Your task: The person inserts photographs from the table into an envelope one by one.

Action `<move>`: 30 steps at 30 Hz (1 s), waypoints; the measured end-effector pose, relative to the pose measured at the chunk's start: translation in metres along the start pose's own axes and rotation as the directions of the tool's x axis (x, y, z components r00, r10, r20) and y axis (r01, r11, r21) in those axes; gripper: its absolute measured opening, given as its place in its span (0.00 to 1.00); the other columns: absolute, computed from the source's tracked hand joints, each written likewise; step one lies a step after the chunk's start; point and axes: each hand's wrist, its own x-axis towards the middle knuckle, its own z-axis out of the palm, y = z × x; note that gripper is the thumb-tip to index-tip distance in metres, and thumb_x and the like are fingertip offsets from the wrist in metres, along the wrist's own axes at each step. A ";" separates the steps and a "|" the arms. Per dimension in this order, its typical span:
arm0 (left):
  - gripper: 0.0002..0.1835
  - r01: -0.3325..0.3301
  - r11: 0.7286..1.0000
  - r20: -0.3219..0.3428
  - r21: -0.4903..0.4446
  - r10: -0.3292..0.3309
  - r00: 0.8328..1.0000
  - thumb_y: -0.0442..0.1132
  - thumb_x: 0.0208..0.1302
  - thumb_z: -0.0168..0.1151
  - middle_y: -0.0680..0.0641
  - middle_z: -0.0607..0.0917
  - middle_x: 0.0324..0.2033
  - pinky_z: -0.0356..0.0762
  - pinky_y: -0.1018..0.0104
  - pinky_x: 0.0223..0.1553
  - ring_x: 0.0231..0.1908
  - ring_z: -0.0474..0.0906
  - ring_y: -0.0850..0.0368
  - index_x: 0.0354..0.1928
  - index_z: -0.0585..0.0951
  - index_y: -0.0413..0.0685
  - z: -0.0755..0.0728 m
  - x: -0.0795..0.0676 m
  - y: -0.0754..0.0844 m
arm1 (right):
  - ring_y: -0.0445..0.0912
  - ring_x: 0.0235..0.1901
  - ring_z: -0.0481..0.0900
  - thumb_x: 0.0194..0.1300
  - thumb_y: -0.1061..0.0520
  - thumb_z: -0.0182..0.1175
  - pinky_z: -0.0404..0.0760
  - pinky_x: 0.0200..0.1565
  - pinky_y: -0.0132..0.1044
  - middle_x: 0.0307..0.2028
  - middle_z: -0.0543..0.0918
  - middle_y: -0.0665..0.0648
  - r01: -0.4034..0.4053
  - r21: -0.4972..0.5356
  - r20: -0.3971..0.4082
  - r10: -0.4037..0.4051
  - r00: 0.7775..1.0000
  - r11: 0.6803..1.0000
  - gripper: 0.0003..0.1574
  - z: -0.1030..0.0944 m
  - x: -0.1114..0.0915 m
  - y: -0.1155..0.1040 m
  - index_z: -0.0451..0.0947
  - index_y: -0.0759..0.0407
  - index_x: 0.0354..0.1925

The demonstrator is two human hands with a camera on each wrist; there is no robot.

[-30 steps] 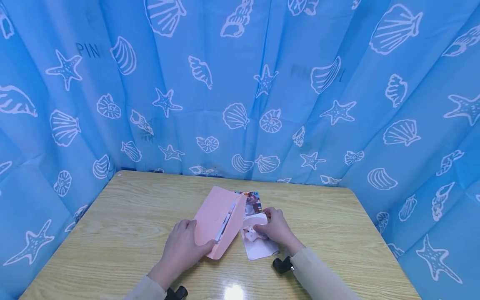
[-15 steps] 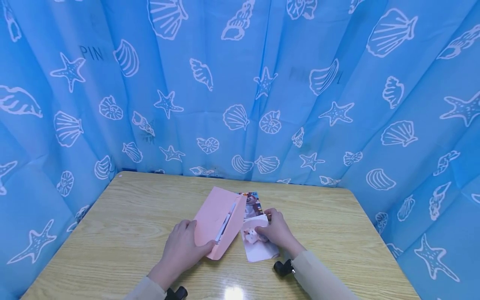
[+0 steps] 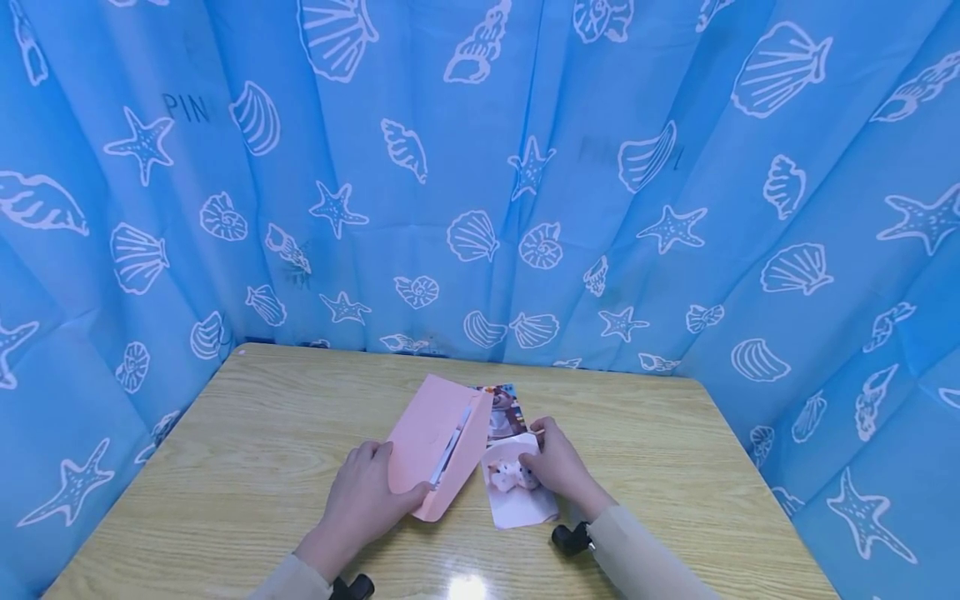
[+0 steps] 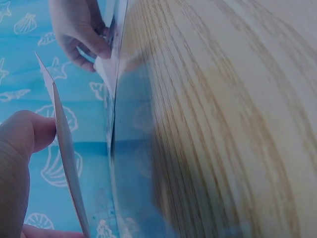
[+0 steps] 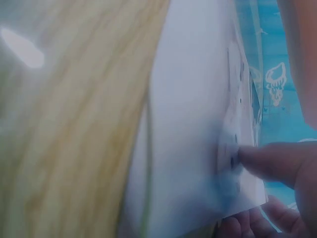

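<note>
My left hand (image 3: 363, 492) grips a pink envelope (image 3: 429, 425) by its near end, thumb on the opening side, and holds it tilted. White-edged contents (image 3: 450, 450) show in the envelope's slit. To its right, my right hand (image 3: 564, 468) pinches the upper right edge of a white card (image 3: 517, 504) printed with small white animals. In the right wrist view my thumb (image 5: 270, 161) lies on the front of this white card (image 5: 188, 109), and fingers are partly hidden behind it. Beyond it lies a colourful picture card (image 3: 504, 412), partly covered by the envelope and white card.
The wood-grain table (image 3: 285, 417) extends around both hands, with a light glare near its front edge. A blue curtain (image 3: 480, 183) with white shells and starfish hangs behind and beside it. Black wrist mounts (image 3: 572, 538) sit under the sleeves.
The white card has slid slightly towards the near edge, and more of its print shows. My right hand has shifted a little rightwards. The left hand and envelope stay nearly still.
</note>
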 end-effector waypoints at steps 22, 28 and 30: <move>0.51 -0.010 1.000 -0.007 -0.003 0.010 1.000 0.72 0.48 0.63 0.37 0.74 0.53 0.71 0.49 0.51 0.53 0.70 0.43 0.61 0.74 0.34 0.006 0.005 -0.007 | 0.48 0.36 0.80 0.66 0.64 0.59 0.80 0.37 0.40 0.40 0.76 0.60 0.011 0.180 -0.047 -0.002 0.999 0.984 0.25 -0.026 0.003 0.002 0.69 0.62 0.60; 0.51 -0.001 1.000 0.005 -0.003 0.001 1.000 0.72 0.48 0.63 0.37 0.74 0.54 0.71 0.48 0.51 0.53 0.70 0.43 0.61 0.74 0.34 0.005 0.006 -0.005 | 0.49 0.37 0.78 0.67 0.60 0.57 0.78 0.36 0.38 0.43 0.76 0.61 -0.012 0.202 -0.103 0.034 0.994 0.979 0.24 -0.036 0.008 0.002 0.70 0.60 0.60; 0.52 0.003 1.000 0.011 -0.001 -0.003 1.000 0.72 0.48 0.62 0.37 0.74 0.54 0.71 0.48 0.51 0.53 0.70 0.43 0.61 0.73 0.34 0.005 0.007 -0.005 | 0.50 0.39 0.78 0.68 0.59 0.57 0.78 0.36 0.38 0.45 0.75 0.62 -0.021 0.217 -0.118 0.048 0.992 0.976 0.24 -0.039 0.009 0.002 0.70 0.60 0.61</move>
